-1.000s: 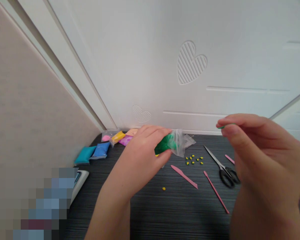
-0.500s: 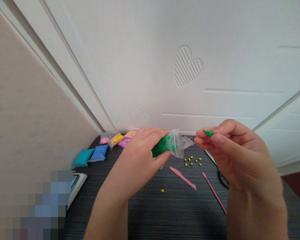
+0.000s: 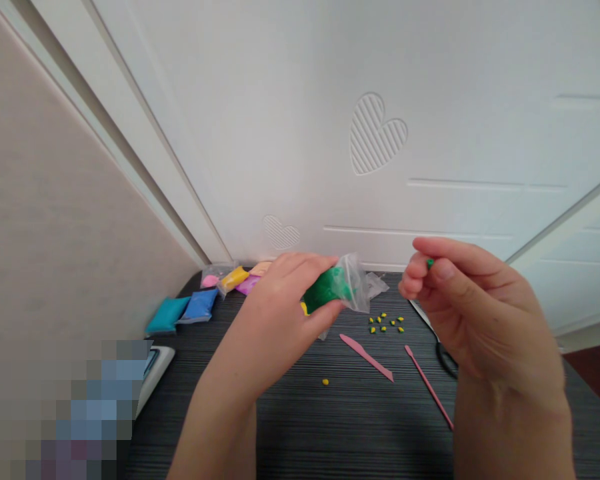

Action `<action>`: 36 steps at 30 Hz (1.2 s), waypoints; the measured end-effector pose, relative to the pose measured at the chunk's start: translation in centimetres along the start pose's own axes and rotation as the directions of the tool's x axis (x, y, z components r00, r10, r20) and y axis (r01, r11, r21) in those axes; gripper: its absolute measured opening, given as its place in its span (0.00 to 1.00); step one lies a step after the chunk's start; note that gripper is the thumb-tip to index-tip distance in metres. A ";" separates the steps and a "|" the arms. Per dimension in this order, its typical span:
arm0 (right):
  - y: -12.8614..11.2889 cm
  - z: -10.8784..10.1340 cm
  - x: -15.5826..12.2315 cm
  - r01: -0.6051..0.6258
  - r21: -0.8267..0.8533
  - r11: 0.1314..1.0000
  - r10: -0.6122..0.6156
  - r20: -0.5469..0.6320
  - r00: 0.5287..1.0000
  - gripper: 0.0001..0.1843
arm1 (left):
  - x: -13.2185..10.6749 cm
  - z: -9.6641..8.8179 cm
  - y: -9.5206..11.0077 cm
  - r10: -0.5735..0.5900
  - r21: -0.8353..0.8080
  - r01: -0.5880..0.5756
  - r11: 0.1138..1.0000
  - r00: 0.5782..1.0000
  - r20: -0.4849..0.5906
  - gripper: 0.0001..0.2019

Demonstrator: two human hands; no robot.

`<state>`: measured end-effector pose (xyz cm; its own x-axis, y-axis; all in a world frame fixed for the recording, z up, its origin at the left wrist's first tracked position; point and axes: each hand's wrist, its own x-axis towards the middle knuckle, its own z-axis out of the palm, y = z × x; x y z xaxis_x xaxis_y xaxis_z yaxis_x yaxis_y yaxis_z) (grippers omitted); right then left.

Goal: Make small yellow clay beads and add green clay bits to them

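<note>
My left hand (image 3: 285,307) is closed around a clear plastic bag of green clay (image 3: 330,287), its crumpled open end pointing right. To the right, my right hand (image 3: 470,293) pinches a small piece of green clay (image 3: 431,263) between thumb and fingers, above the table. Several tiny yellow-and-green clay pieces (image 3: 383,328) lie on the dark table between the hands. Closer to me is a single small yellow clay ball (image 3: 325,382). A pink modelling knife (image 3: 366,357) and a thin pink modelling stick (image 3: 429,387) rest on the tabletop.
At the back left lie packets of teal clay (image 3: 167,315), blue clay (image 3: 199,305) and yellow clay (image 3: 233,279). Scissors (image 3: 445,357) are partly hidden behind my right hand. A white panel (image 3: 300,133) with embossed hearts stands behind the dark table (image 3: 300,433).
The green clay in my right hand was a pointed sliver and now shows as a small lump between the fingertips. My right hand has shifted slightly right; my left hand has barely moved.
</note>
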<state>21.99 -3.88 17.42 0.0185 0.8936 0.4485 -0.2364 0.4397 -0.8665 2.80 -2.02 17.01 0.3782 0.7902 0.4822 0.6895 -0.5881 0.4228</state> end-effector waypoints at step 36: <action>0.4 1.2 0.2 0.159 -0.828 0.537 0.226 0.323 0.919 0.07 | -0.1 0.1 -0.1 0.108 0.094 -0.114 0.989 0.992 0.060 0.17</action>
<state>20.74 -3.59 17.43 -0.3504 0.8915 0.2872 0.6808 0.4530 -0.5756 2.72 -1.98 16.87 0.4871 0.7309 0.4781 0.6973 -0.6551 0.2910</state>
